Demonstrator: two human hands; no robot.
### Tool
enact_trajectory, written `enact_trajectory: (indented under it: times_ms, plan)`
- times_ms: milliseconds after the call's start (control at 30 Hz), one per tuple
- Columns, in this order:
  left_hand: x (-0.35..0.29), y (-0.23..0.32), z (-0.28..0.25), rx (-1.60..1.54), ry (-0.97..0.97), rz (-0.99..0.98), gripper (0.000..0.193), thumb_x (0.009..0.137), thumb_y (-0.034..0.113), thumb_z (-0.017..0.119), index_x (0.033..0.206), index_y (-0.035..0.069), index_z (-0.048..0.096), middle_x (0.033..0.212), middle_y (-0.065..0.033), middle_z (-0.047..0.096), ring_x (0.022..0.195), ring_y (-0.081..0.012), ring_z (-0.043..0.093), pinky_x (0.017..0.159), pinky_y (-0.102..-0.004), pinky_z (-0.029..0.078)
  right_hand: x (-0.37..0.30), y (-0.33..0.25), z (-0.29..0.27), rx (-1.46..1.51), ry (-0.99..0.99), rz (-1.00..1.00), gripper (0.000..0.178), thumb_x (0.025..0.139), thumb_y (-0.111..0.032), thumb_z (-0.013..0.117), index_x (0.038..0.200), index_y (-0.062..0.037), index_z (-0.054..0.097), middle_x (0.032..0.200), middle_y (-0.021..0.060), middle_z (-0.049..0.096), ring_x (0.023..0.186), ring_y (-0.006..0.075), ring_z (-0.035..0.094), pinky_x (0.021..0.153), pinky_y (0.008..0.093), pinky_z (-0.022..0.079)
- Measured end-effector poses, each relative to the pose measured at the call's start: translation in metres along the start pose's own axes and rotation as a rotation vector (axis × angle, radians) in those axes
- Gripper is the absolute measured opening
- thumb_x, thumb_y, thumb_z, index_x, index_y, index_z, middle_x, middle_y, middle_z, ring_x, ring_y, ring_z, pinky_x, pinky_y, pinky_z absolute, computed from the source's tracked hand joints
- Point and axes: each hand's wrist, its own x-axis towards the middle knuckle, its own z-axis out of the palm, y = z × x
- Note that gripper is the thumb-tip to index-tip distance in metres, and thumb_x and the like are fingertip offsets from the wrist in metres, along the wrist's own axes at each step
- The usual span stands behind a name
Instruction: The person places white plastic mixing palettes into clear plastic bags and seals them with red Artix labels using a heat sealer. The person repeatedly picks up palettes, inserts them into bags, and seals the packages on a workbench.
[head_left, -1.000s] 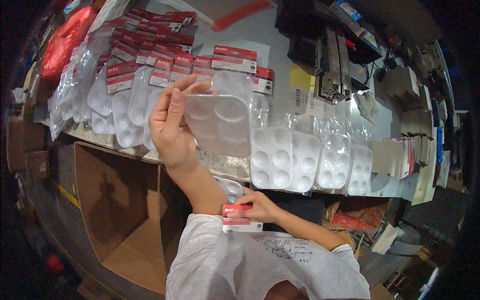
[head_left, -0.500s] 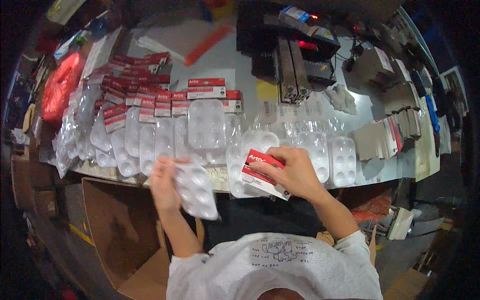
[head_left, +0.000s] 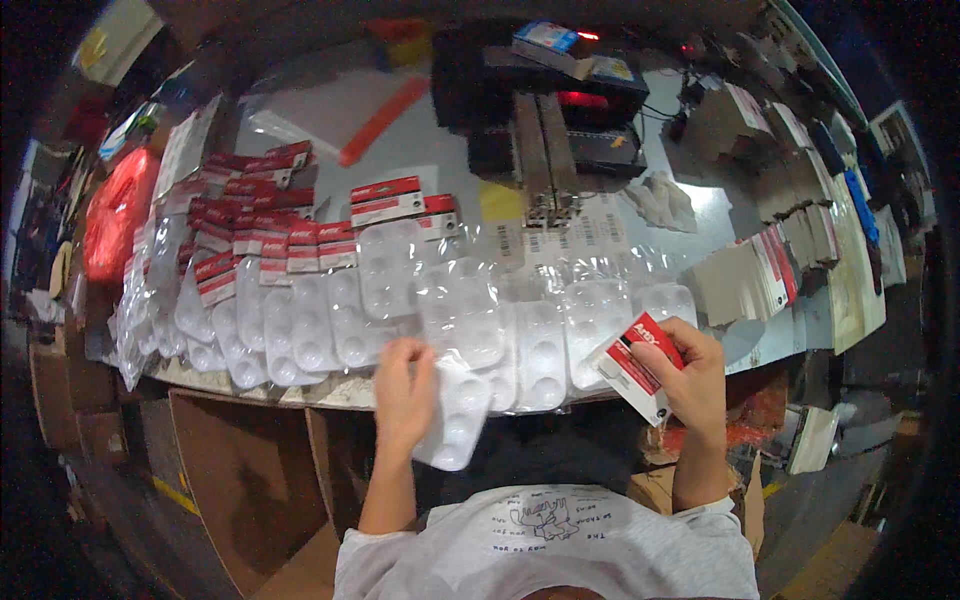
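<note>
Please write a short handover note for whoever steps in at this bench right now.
Left hand: holds a clear plastic blister tray at the near table edge.
Right hand: holds a red-and-white folded card, off to the right of the tray.
On the table: a row of bare trays along the front; trays already fitted with red cards piled at the left; flat cards stacked at the right.
Done: the left pile.
Left: the tray in hand has no card on it yet, nor has the front row.
</note>
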Motion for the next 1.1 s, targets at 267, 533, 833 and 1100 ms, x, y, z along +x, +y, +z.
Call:
enact_trajectory:
  times_ms: [267, 533, 833, 1100]
  plan:
    - [-0.001, 0.075, 0.000, -0.815, -0.328, -0.108, 0.011, 0.092, 0.009, 0.048, 0.098, -0.001, 0.048, 0.098, -0.0208, 0.064, 0.086, -0.0211, 0.064, 0.079, -0.0267, 0.047, 0.034, 0.001, -0.005, 0.339, 0.246, -0.305, 0.023, 0.083, -0.011, 0.062, 0.101, 0.0039, 0.059, 0.085, 0.0060, 0.064, 0.074, 0.0090, 0.058, 0.067, 0.0237, 0.047]
    - [0.027, 0.092, 0.049, -0.601, -0.442, -0.118, 0.017, 0.089, 0.012, 0.055, 0.089, -0.003, 0.062, 0.084, -0.0070, 0.068, 0.075, -0.0072, 0.057, 0.071, -0.0206, 0.044, 0.083, -0.014, 0.009, -0.036, -0.177, -0.344, 0.021, 0.079, -0.022, 0.067, 0.090, -0.0044, 0.064, 0.074, 0.0130, 0.064, 0.060, 0.0226, 0.063, 0.054, 0.0295, 0.047]
    - [0.038, 0.090, 0.055, -0.365, -0.338, -0.061, 0.018, 0.087, 0.017, 0.061, 0.085, -0.001, 0.063, 0.063, -0.0057, 0.061, 0.055, -0.0050, 0.047, 0.051, -0.0227, 0.040, 0.102, 0.002, 0.030, -0.229, 0.013, -0.745, 0.022, 0.072, -0.020, 0.074, 0.079, -0.0034, 0.062, 0.062, 0.0087, 0.060, 0.048, 0.0213, 0.058, 0.044, 0.0281, 0.044]
    - [0.036, 0.094, 0.059, -0.396, -0.234, 0.012, 0.016, 0.087, 0.014, 0.059, 0.082, -0.001, 0.061, 0.055, -0.0058, 0.051, 0.051, -0.0063, 0.042, 0.047, -0.0233, 0.036, 0.112, 0.007, 0.028, -0.366, -0.020, -0.850, 0.030, 0.070, -0.031, 0.073, 0.072, -0.0085, 0.054, 0.058, 0.0039, 0.057, 0.046, 0.0188, 0.057, 0.038, 0.0288, 0.041]
